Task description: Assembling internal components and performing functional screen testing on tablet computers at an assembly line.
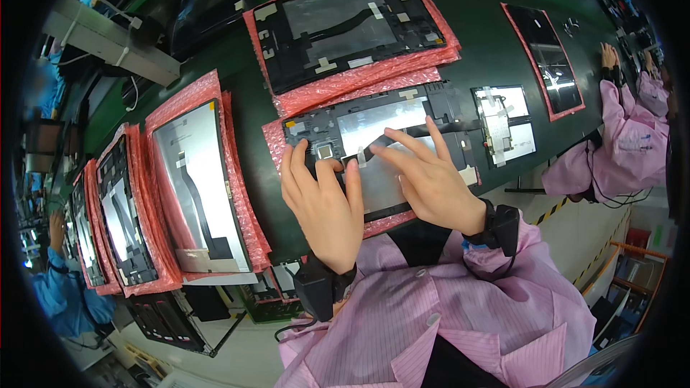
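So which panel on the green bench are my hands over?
The black-and-silver panel directly in front of you, immediately left of the small taped panel. Your left hand and right hand are over only that one.

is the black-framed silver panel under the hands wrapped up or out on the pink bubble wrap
Out: the black-framed silver panel lies uncovered, with pink bubble wrap showing past its left and lower edges.

on the table (478, 39), bubble wrap (273, 142) underlies a panel (382, 192).
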Motion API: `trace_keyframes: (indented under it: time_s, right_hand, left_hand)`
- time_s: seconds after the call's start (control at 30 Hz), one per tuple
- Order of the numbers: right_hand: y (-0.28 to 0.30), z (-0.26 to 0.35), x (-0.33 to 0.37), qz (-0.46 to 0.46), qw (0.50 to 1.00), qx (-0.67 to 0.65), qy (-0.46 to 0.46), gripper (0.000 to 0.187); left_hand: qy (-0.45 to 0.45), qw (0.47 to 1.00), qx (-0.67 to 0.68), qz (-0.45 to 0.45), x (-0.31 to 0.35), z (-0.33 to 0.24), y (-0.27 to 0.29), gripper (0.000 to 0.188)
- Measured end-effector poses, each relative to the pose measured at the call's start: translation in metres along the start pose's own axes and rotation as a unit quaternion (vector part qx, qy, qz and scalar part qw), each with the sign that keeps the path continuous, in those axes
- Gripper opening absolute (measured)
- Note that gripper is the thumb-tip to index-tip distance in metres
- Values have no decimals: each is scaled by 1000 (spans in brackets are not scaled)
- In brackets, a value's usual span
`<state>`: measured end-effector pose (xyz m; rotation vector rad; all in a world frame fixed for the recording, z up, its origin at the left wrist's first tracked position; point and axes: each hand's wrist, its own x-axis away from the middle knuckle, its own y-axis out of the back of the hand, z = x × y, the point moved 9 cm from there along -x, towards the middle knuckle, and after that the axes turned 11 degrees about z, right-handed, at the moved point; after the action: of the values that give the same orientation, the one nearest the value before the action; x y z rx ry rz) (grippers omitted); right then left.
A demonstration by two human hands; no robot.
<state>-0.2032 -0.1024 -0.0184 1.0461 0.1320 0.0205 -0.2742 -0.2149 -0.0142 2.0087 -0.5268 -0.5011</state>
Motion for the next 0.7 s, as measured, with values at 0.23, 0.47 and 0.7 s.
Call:
trace_keyframes:
  time_s: [0.23, 0.47, 0.7]
  right_hand:
    - [23, -36, 28, -103, 991, 3, -84, 50]
    - [29, -61, 30, -109, 987, 24, -114, 41]
    - [33, -65, 33, -162, 982, -7, -97, 28]
  left_hand:
    - [-15, 999, 50, -16, -4, 5, -9, 11]
    - [-16, 987, 155, -31, 0, 10, -9, 7]
    - [0, 990, 139, -18, -1, 12, -12, 8]
